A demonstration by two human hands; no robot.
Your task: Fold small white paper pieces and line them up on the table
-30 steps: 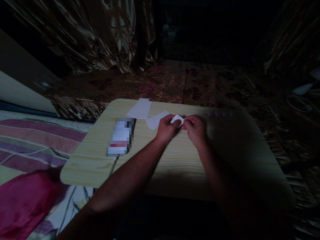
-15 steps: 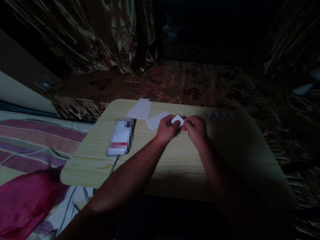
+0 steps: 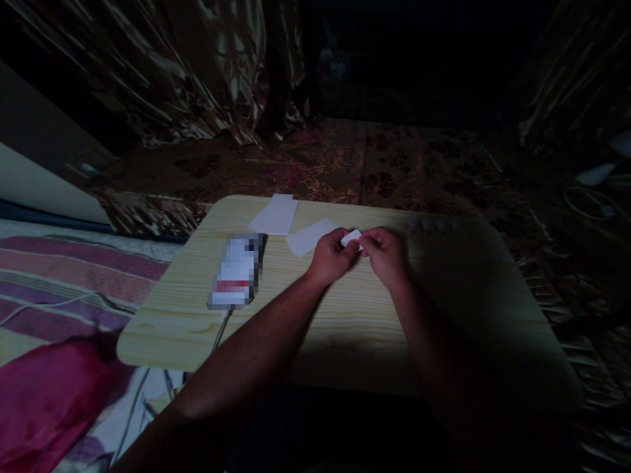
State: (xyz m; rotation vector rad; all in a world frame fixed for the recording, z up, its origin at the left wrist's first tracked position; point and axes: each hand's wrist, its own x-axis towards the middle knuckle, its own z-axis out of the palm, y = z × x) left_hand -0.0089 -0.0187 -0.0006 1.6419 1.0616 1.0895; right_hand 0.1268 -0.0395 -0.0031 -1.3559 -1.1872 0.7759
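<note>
A small piece of white folded paper (image 3: 351, 237) is held between both hands above the middle of the wooden table (image 3: 276, 328). My left hand (image 3: 335, 255) is closed on its left side, with the thumb pressed on the paper. Pinching its right edge is my right hand (image 3: 385, 255), whose thumb and fingertips meet close to the left thumb. White paper sheets (image 3: 310, 238) lie flat just left of my left hand. Farther back and left is another stack of white paper (image 3: 276, 214). The fingers partly hide the held paper.
A blurred-out phone-like object (image 3: 235, 270) with a cable (image 3: 220, 332) lies on the table's left. Several small folded pieces (image 3: 434, 226) stand in a row at the dim back right. A pink bag (image 3: 49, 401) rests on the striped bedding (image 3: 73, 263).
The held paper looks flatter and less of its pointed top shows. My left thumb has moved slightly right, closer to my right fingertips.
</note>
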